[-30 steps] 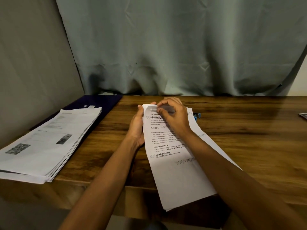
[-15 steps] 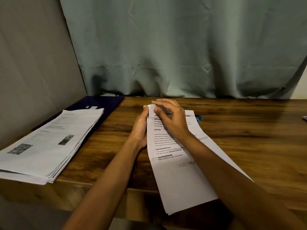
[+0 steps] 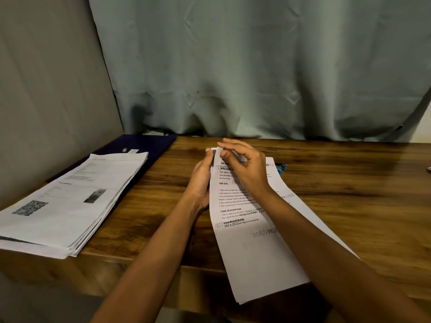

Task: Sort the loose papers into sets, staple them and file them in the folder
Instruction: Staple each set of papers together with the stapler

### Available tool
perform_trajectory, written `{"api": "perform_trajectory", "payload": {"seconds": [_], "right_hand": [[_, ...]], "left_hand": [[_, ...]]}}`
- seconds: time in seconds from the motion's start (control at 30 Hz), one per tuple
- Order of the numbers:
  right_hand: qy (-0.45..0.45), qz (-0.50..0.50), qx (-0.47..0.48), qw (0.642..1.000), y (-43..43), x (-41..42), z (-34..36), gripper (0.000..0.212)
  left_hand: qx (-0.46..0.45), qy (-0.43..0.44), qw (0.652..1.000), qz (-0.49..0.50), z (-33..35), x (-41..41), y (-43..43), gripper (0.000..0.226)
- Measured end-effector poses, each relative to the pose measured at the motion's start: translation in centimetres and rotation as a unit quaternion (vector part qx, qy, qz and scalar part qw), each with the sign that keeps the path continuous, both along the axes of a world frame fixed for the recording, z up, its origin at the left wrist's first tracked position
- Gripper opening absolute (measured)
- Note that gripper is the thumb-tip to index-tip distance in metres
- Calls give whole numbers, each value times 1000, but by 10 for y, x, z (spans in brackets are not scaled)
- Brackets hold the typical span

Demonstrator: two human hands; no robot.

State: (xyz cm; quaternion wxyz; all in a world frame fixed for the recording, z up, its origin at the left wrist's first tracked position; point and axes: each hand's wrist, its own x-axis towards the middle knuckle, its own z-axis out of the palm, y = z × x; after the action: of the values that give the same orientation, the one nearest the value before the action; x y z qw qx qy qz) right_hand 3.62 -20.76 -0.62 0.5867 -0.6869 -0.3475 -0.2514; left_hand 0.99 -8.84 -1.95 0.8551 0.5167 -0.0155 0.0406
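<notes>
Here, at the desk: a person sits at a wooden table [image 3: 349,194], both bare forearms reaching away from the camera to a handful of paper.
Printed sheets [image 3: 256,257]: a thin set of white pages lies lengthwise in the middle of the table, its near end hanging over the near edge. Headings reading "TASK GOAL" and "TASK DESCRIPTION" show on the top page.
Left hand [image 3: 201,180]: it runs along the set's left edge and grips it, the thumb pressed on top by the far left corner. The other fingers are hidden beneath the paper.
Right hand [image 3: 247,169]: thumb and forefinger close together on the far left corner of the top page, which curls up a little. The remaining fingers are loosely bent and held apart above the page.
Paper stack [image 3: 70,206]: a thick, slightly fanned pile of printed pages rests on the left side of the table, well apart from the hands.
Folder [image 3: 151,145]: dark blue, flat at the far left corner, its near part covered by the stack.
Stapler [image 3: 281,167]: blue, just beside the far right corner of the held pages and partly hidden by them.
Backdrop: a grey-green curtain [image 3: 256,66] hangs along the far edge of the table. A grey panel [image 3: 46,89] closes the left side.
</notes>
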Motion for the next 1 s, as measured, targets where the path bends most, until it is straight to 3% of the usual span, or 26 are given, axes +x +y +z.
{"api": "perform_trajectory", "payload": {"seconds": [0.27,0.37,0.67,1.0], "right_hand": [[17,11,29,999,-3,2,3,8],[-17,-15,4,1000,-3,6,3,2],[-14,-16,2,1000,-4,9,4,16],[-29,-29,-6,999,-5,8,5,9]], "left_hand": [[24,-9,999,33,2,-4,-2,47],[35,-9,998,49,5,-5,-4,45],[42,-31,997,57,6,-7,-5,36],[36,-24,998,52,10,-11,-6,38]]}}
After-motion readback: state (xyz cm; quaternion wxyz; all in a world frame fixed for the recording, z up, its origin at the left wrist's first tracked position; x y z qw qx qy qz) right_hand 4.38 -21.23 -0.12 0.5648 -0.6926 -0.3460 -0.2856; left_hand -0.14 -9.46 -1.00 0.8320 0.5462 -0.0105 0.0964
